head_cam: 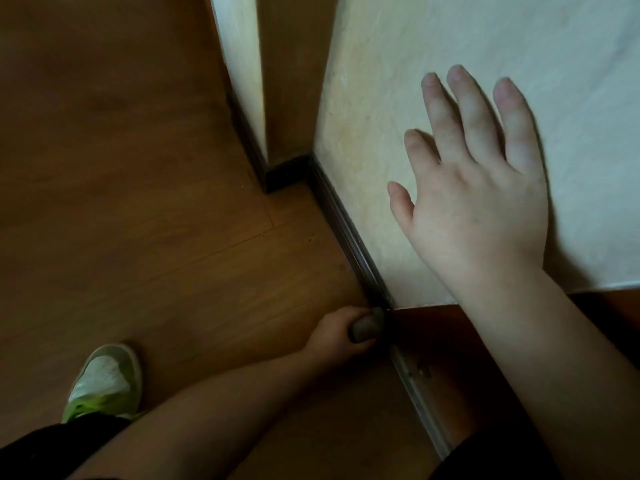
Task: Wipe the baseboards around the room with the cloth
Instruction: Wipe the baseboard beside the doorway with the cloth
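A dark brown baseboard [341,223] runs along the foot of a pale wall [398,64], from an inner corner down to a wooden door frame. My left hand [337,332] is low at the floor, closed around a bunched grey-brown cloth [365,327] that presses against the near end of the baseboard. My right hand [474,188] lies flat on the wall above it, fingers spread, holding nothing.
Wooden floor [138,202] fills the left side. A jutting wall corner [242,81] with its own baseboard [277,174] stands ahead. A reddish-brown door frame [433,341] with a pale threshold strip [415,393] lies below the wall. My shoe [105,382] is at lower left.
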Demonstrator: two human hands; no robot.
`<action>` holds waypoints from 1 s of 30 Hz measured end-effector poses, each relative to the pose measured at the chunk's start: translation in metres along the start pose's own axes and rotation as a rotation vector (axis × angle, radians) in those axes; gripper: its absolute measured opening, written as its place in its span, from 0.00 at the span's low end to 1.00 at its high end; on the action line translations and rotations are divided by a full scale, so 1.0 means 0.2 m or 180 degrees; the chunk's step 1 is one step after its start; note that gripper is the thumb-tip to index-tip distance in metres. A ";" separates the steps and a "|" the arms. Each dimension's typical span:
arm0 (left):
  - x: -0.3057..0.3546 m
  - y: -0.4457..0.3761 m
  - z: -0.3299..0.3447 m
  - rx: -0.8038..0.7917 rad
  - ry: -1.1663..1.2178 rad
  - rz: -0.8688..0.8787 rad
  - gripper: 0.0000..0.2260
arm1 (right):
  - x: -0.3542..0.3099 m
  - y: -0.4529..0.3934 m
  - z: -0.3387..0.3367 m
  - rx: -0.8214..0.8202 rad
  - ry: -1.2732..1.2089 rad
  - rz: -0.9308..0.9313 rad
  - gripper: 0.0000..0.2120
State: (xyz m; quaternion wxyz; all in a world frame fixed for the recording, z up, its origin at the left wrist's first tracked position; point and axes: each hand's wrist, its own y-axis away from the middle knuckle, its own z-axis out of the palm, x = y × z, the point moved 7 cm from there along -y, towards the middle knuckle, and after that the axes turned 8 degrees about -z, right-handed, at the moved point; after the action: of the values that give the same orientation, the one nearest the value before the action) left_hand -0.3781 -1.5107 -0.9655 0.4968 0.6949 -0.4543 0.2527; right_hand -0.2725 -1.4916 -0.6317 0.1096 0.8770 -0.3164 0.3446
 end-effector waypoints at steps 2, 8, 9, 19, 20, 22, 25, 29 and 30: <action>-0.01 -0.05 -0.14 0.0128 -0.0153 0.0105 0.24 | 0.00 0.00 0.00 0.0003 -0.0039 -0.0015 0.33; 0.01 -0.24 -0.60 0.1058 -0.0241 0.0115 0.24 | 0.01 0.00 -0.01 -0.0019 -0.0263 -0.0027 0.32; 0.02 -0.26 -0.65 0.1168 -0.0210 0.0125 0.24 | 0.01 0.00 -0.01 -0.0019 -0.0290 -0.0033 0.32; 0.07 -0.54 -1.07 0.2146 0.0276 -0.0289 0.26 | 0.01 0.00 -0.02 0.0003 -0.0575 -0.0003 0.31; 0.07 -0.56 -1.10 0.2215 0.0319 -0.0372 0.27 | 0.02 0.00 -0.02 -0.0004 -0.0597 -0.0001 0.31; 0.08 -0.59 -1.13 0.2266 0.0332 -0.0459 0.26 | 0.01 0.00 -0.02 -0.0030 -0.0592 -0.0004 0.31; 0.10 -0.61 -1.11 0.2306 0.0460 -0.0478 0.25 | 0.01 0.00 -0.01 -0.0037 -0.0522 -0.0028 0.31; 0.13 -0.62 -1.08 0.2274 0.0648 -0.0437 0.23 | 0.01 0.00 -0.02 -0.0026 -0.0473 -0.0002 0.31; 0.14 -0.62 -1.08 0.2232 0.0638 -0.0404 0.23 | 0.01 0.00 -0.02 -0.0030 -0.0469 0.0006 0.31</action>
State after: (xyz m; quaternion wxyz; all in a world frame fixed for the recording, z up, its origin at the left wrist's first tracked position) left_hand -0.2340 -1.3102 -0.9183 0.2852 0.8215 -0.2452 0.4285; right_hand -0.2734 -1.4916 -0.6270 0.0899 0.8991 -0.3261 0.2778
